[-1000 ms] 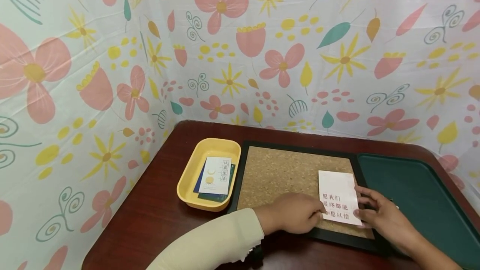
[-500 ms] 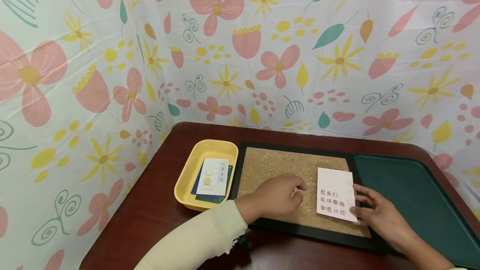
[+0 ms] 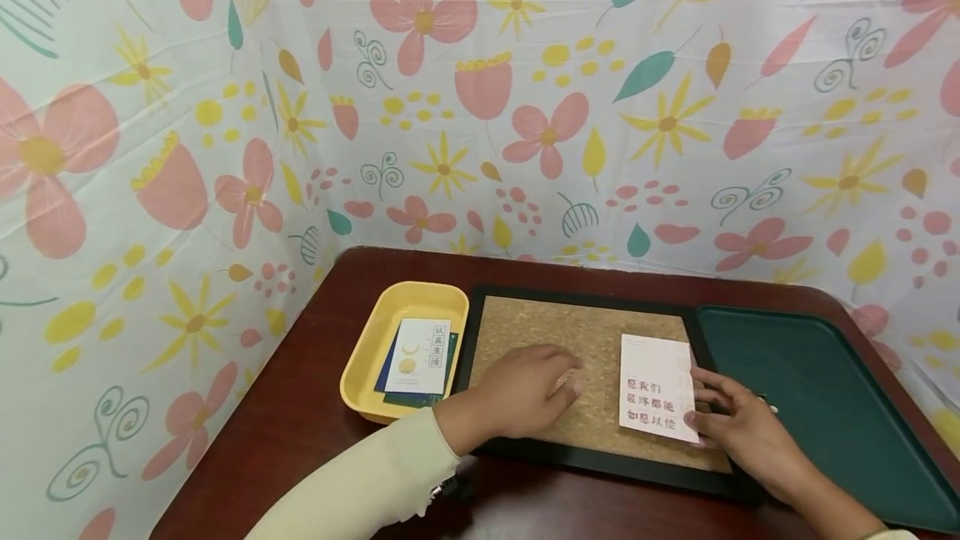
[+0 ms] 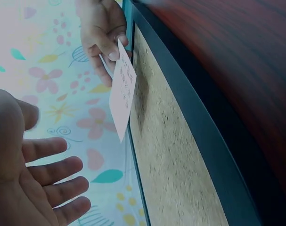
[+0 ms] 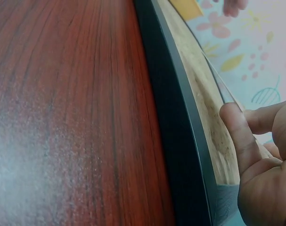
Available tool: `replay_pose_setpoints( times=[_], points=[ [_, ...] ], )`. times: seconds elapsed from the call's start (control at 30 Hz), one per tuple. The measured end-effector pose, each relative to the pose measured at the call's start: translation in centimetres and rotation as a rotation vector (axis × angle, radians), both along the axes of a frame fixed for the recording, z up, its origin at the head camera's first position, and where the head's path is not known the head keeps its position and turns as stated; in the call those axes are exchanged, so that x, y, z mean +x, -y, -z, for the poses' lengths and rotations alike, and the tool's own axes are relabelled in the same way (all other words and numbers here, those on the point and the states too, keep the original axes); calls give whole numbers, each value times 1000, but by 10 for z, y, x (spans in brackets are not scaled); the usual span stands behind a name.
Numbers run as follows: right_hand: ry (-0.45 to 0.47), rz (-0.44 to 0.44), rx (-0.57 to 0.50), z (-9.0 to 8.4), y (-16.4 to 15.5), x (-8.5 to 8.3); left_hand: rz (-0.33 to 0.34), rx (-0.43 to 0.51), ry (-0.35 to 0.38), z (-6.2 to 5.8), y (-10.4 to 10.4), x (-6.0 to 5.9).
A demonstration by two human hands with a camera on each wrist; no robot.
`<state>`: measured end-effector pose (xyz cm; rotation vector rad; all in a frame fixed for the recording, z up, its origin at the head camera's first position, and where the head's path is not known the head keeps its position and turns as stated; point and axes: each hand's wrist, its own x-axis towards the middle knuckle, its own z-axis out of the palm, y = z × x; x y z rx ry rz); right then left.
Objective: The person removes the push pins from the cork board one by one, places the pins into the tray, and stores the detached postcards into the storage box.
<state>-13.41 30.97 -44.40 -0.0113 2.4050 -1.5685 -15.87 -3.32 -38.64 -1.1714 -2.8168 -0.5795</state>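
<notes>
A white card (image 3: 657, 369) with red Chinese characters is pinched along its right edge by my right hand (image 3: 738, 423). It is held just above the right part of a black-framed cork board (image 3: 600, 432); in the left wrist view the card (image 4: 123, 92) stands apart from the cork. My left hand (image 3: 517, 390) hovers over the left part of the board, holding nothing. Its fingers (image 4: 62, 167) are spread and relaxed in the left wrist view. In the right wrist view, the thumb and fingers of the right hand (image 5: 260, 146) meet on the card's edge.
Left of the board stands a yellow plastic basket (image 3: 360, 357) with several cards (image 3: 420, 357) in it, a white one on top. A dark green tray (image 3: 832, 407) lies to the right. The dark red wooden table (image 3: 285, 415) ends at a flower-patterned curtain (image 3: 465, 132).
My left hand has let go of the card's lower left corner and moved left across the board, its fingers loosening. The right hand keeps its grip on the card.
</notes>
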Motion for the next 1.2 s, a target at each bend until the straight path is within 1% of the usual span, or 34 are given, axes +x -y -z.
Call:
replay_pose_setpoints(
  times=[0.07,0.13,0.27,0.37,0.53,0.67,0.83,0.9,1.07,1.2],
  points=[
    [-1,5,-7,0,2,1,19,-25,-24,-1,6,2],
    [-11,10,-5,0,5,0,24,-44,-31,-1,13,3],
    [-25,22,-10,0,11,-1,18,-74,-17,-3,28,4],
    [-27,28,-16,1,15,-3,4,-63,14,-5,38,5],
    [-44,29,-31,3,21,-3,-13,-22,21,-7,51,5],
    [-73,29,-52,4,28,-4,-29,-17,33,-7,63,5],
    [-106,42,-77,1,35,-6,-71,-5,35,-5,78,4],
    [-108,43,-89,1,37,-6,-90,13,12,-4,85,3],
    [-107,44,-120,-1,41,-6,-147,94,-58,-1,100,1],
    [-121,38,-107,-2,43,-7,-213,140,-69,-1,111,0]
  ],
)
